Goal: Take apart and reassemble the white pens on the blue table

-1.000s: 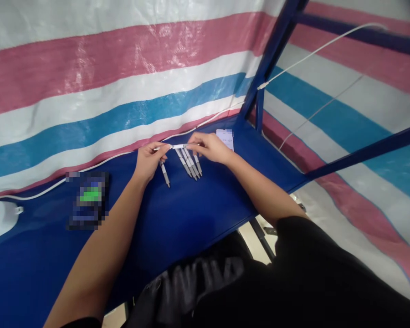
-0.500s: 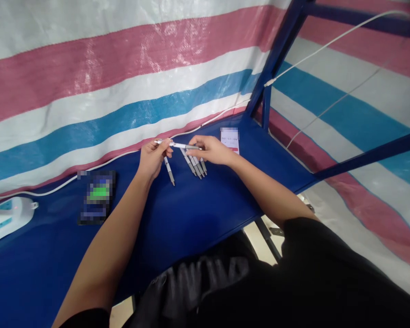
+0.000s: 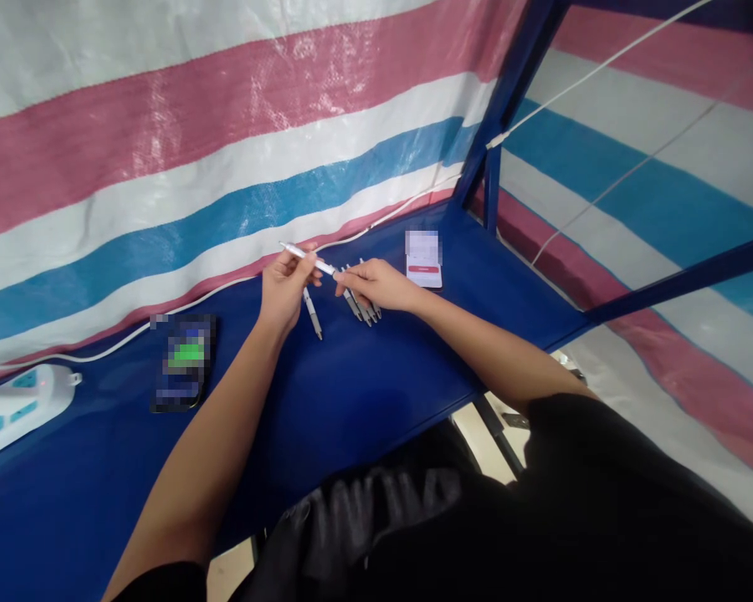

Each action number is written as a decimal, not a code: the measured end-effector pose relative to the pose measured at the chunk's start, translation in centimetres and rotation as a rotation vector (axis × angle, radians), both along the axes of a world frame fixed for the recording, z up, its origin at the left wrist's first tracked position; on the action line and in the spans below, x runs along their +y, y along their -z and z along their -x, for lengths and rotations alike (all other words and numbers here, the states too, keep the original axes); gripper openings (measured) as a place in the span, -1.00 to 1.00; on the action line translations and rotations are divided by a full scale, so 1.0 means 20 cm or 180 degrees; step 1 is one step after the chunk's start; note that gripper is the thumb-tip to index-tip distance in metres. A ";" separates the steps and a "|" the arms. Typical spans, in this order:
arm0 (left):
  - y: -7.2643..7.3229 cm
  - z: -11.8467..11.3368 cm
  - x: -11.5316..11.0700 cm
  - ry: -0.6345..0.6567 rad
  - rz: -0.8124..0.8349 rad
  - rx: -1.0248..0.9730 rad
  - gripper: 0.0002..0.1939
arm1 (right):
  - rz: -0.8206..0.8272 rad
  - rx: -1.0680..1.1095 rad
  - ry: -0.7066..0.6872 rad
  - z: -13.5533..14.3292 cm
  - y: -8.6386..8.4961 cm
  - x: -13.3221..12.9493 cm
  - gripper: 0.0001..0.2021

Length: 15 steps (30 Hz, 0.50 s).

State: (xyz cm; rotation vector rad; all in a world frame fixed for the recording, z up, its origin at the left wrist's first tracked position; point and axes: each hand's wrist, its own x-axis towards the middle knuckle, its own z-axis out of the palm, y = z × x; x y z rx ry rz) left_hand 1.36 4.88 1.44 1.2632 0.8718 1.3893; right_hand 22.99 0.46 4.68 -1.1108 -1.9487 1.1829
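Between both hands a white and grey pen (image 3: 317, 262) is held above the table, slanting down to the right. My left hand (image 3: 287, 283) pinches its white barrel near the middle. The fingers of my right hand (image 3: 376, 284) close round its lower right end and hide the tip. Under and beside the right hand lie several like pens (image 3: 353, 306) side by side, partly covered by that hand. One more pen (image 3: 312, 313) rests by itself on the table, just below the left hand.
On the blue table (image 3: 351, 393) a dark phone (image 3: 185, 364) lies left of my left forearm, and a white phone (image 3: 424, 269) lies beyond my right hand. A white power strip (image 3: 25, 405) sits at far left. A white cable (image 3: 219, 288) runs along the striped sheet.
The held pen has tilted from nearly level, its right end now lower. My right hand has shifted slightly left and closed over that end. The camera view has moved a little.
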 end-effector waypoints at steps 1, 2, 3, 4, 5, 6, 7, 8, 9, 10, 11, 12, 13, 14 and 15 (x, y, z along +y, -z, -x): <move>0.01 -0.01 0.00 -0.0005 -0.0075 0.0044 -0.48 | -0.0016 -0.0023 0.0005 0.01 0.00 -0.01 -0.43; 0.03 -0.01 0.00 -0.0019 -0.0145 0.0075 -0.38 | -0.0050 -0.0061 -0.0005 0.02 0.00 -0.01 -0.44; 0.04 -0.01 0.00 -0.0042 -0.0207 0.0094 -0.29 | -0.0112 -0.0110 -0.0009 0.02 0.00 -0.01 -0.44; 0.05 -0.01 0.00 -0.0070 -0.0256 0.0110 -0.23 | -0.0202 -0.0155 0.0018 0.01 0.00 -0.01 -0.45; 0.06 -0.01 0.00 -0.0094 -0.0286 0.0133 -0.20 | -0.0305 -0.0181 0.0085 0.01 0.01 0.00 -0.44; 0.06 -0.01 0.00 -0.0106 -0.0297 0.0166 -0.20 | -0.0398 -0.0188 0.0177 0.00 0.01 0.01 -0.43; 0.06 0.00 0.00 -0.0102 -0.0293 0.0208 -0.24 | -0.0462 -0.0185 0.0262 -0.02 0.02 0.02 -0.40; 0.06 0.00 0.00 -0.0089 -0.0278 0.0255 -0.29 | -0.0501 -0.0177 0.0333 -0.03 0.02 0.04 -0.37; 0.05 0.00 0.00 -0.0072 -0.0260 0.0303 -0.35 | -0.0519 -0.0167 0.0387 -0.04 0.03 0.05 -0.34; 0.05 0.00 0.00 -0.0061 -0.0242 0.0345 -0.41 | -0.0523 -0.0162 0.0422 -0.05 0.04 0.06 -0.31; 0.04 0.00 0.00 -0.0061 -0.0228 0.0378 -0.45 | -0.0525 -0.0165 0.0445 -0.06 0.04 0.07 -0.30; 0.03 0.00 -0.01 -0.0071 -0.0216 0.0401 -0.47 | -0.0530 -0.0175 0.0460 -0.06 0.05 0.08 -0.29; 0.03 0.00 -0.01 -0.0092 -0.0207 0.0416 -0.48 | -0.0534 -0.0186 0.0466 -0.07 0.05 0.08 -0.29; 0.03 0.00 -0.01 -0.0119 -0.0201 0.0431 -0.48 | -0.0535 -0.0200 0.0462 -0.07 0.06 0.08 -0.29; 0.03 -0.01 -0.01 -0.0144 -0.0195 0.0456 -0.48 | -0.0537 -0.0218 0.0450 -0.06 0.06 0.08 -0.31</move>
